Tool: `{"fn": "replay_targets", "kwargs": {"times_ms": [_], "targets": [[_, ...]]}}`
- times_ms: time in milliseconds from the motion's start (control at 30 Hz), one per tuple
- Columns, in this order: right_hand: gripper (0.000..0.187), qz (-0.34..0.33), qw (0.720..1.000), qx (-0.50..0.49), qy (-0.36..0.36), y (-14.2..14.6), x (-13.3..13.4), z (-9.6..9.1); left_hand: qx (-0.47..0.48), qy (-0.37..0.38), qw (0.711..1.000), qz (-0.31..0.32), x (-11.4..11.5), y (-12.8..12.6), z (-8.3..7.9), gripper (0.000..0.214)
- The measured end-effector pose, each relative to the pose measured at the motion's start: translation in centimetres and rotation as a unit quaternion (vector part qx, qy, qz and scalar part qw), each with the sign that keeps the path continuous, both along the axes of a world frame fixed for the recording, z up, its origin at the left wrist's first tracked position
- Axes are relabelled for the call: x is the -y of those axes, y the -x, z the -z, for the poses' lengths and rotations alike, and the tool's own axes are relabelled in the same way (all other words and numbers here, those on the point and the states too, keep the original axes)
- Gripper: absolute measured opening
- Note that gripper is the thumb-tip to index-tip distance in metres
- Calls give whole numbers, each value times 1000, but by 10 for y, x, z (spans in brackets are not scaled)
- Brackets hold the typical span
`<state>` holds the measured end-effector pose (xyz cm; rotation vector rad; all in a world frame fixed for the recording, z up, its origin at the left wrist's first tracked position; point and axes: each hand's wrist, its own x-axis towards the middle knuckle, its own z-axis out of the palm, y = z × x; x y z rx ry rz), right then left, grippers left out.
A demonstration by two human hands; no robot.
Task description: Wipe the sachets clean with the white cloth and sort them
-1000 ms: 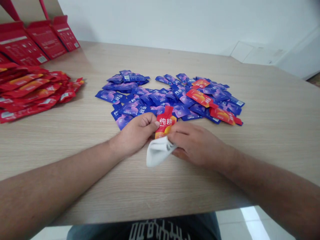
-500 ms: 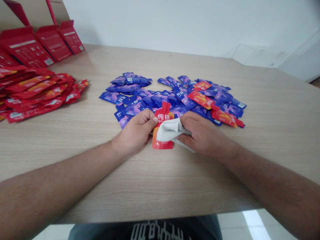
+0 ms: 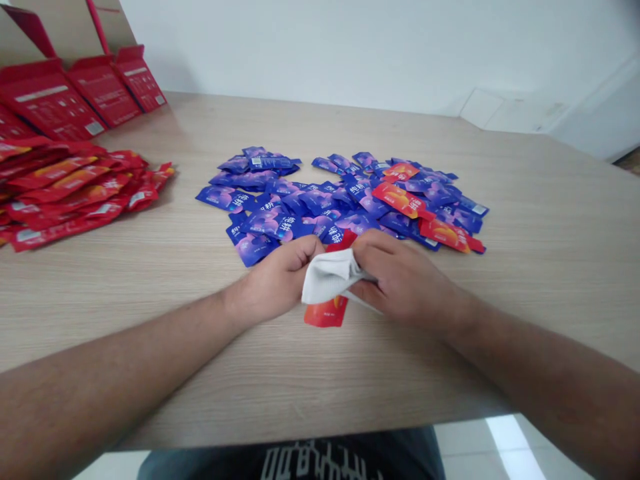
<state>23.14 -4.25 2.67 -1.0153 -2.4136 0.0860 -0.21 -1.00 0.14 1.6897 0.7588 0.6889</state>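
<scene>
Red sachet on table between both hands, long axis toward wearer, near end exposed; left hand pinches its left edge, right hand grips white cloth over it.

Just beyond the fingers, a heap of blue sachets blocks the worktop; nearer than them it lies bare. Well left, red sachets spread, probably past view.
</scene>
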Motion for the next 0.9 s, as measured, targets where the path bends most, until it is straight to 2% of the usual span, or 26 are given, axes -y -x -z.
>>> {"fn": "replay_targets", "kwargs": {"times_ms": [100, 200, 267, 400, 467, 567, 633, 800, 833, 900], "targets": [[19, 60, 997, -40, -19, -5, -8, 2, -4, 23, 1000, 20, 1, 0, 1, 19], [22, 99, 993, -62, -31, -8, -12, 5, -11, 49, 999, 10, 3, -1, 4, 22], [19, 74, 996, -40, -13, -3, -7, 6, -4, 47, 999, 6, 2, -1, 5, 20], [10, -29, 998, 32, 36, 9, 9, 2, 31, 62, 996, -52, -1, -1, 7, 25], [10, -16, 999, 32, 28, 7, 7, 1, 40, 76, 995, -55, -1, -1, 7, 25], [17, 72, 997, -14, -8, 0, -2, 1, 49, 93, 994, -30, -1, -2, 7, 23], [19, 90, 996, -25, -9, -1, -4, 2, 57, 100, 993, -32, 0, -3, 7, 23], [9, -44, 997, 50, 42, 13, 13, 2, 58, 81, 992, -76, 0, -2, 6, 25], [8, -52, 997, 51, 40, 13, 13, 2, 56, 82, 992, -72, -1, -2, 6, 24], [11, -16, 999, 23, 21, 8, 7, 3, 52, 95, 993, -47, -1, -1, 6, 25]]}}
